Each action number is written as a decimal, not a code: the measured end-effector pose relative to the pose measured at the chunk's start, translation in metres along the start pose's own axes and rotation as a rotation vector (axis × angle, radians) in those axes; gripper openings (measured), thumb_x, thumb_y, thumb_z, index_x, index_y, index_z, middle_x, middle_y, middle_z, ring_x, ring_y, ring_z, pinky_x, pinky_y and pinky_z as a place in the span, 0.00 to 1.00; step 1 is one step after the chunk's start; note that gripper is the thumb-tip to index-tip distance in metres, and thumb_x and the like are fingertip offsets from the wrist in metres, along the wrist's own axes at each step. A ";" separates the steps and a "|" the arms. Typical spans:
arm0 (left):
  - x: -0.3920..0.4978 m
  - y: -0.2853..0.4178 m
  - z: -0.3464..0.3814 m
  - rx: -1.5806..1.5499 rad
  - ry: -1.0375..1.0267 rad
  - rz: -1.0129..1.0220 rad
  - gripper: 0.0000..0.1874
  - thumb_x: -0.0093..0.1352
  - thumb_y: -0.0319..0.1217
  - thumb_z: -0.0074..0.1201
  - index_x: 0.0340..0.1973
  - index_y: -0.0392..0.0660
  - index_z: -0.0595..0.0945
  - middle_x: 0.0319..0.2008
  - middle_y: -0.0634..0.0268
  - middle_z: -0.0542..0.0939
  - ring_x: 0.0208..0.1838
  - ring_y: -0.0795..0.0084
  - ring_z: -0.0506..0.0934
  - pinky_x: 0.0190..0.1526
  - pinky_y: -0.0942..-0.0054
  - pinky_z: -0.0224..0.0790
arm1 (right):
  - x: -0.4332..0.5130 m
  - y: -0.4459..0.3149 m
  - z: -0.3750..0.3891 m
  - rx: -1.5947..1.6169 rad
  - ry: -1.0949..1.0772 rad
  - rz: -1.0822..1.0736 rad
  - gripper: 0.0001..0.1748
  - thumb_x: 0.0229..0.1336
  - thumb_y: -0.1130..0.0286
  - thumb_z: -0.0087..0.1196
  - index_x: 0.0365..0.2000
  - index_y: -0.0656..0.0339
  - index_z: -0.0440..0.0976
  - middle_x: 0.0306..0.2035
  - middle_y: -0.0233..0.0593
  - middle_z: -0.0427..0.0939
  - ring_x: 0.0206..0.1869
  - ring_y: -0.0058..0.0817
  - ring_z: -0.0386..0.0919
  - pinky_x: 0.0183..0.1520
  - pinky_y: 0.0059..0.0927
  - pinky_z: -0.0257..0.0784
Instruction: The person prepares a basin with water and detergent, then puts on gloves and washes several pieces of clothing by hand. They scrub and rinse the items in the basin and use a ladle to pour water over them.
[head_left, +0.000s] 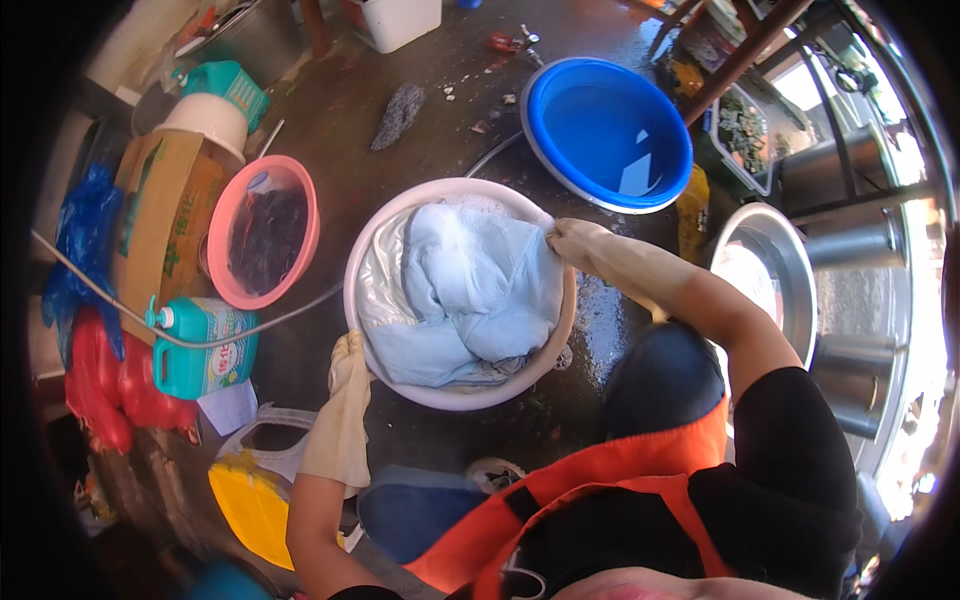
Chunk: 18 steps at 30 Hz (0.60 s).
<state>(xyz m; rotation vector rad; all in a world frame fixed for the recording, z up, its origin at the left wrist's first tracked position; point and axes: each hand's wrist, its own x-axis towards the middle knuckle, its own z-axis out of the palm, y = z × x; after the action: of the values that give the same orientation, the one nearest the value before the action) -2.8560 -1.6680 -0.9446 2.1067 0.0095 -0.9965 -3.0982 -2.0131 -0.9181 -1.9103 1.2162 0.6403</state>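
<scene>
A white plastic basin (450, 400) sits on the wet floor in front of me. Bunched inside it lies a wet, light-blue padded cloth (472, 277), with a shiny silvery part (386, 266) along its left. Soap suds (480, 202) show at the far inner wall. My left hand (349, 360), in a cream rubber glove, grips the basin's left rim. On the opposite side, my right hand (574, 238), gloved alike, has its fingers closed on the upper right rim. The cloth hides the basin's bottom.
A blue basin of water (607, 127) stands at upper right, a metal basin (799, 277) right. Leftward are a pink basin with dark contents (311, 217), a teal detergent jug (202, 349) and a cardboard box (161, 217). A grey hose (289, 322) crosses the floor. A yellow-and-white container (251, 502) lies lower left.
</scene>
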 end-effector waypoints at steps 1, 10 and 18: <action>0.003 0.004 -0.006 -0.013 -0.056 -0.029 0.24 0.80 0.46 0.42 0.60 0.40 0.73 0.49 0.54 0.80 0.47 0.60 0.82 0.45 0.57 0.82 | 0.003 -0.009 -0.003 -0.131 0.010 -0.001 0.22 0.70 0.60 0.44 0.54 0.61 0.77 0.49 0.48 0.82 0.53 0.43 0.80 0.58 0.40 0.73; 0.024 0.012 0.001 0.064 -0.034 -0.076 0.31 0.76 0.51 0.45 0.63 0.39 0.73 0.59 0.45 0.77 0.56 0.51 0.80 0.50 0.58 0.80 | -0.012 -0.087 -0.046 -0.971 -0.075 -0.339 0.23 0.63 0.56 0.50 0.43 0.63 0.84 0.41 0.52 0.85 0.49 0.45 0.83 0.52 0.42 0.77; -0.001 -0.018 0.060 -0.542 0.357 -0.271 0.29 0.74 0.54 0.49 0.46 0.37 0.84 0.40 0.54 0.86 0.40 0.61 0.83 0.44 0.65 0.77 | 0.053 -0.081 -0.033 -0.149 0.107 -0.027 0.36 0.65 0.33 0.41 0.43 0.54 0.83 0.38 0.41 0.85 0.45 0.42 0.82 0.52 0.45 0.72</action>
<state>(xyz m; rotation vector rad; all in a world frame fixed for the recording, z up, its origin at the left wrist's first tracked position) -2.9014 -1.6948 -0.9792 1.7680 0.6825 -0.6544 -3.0026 -2.0475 -0.9108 -2.1046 1.2364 0.6364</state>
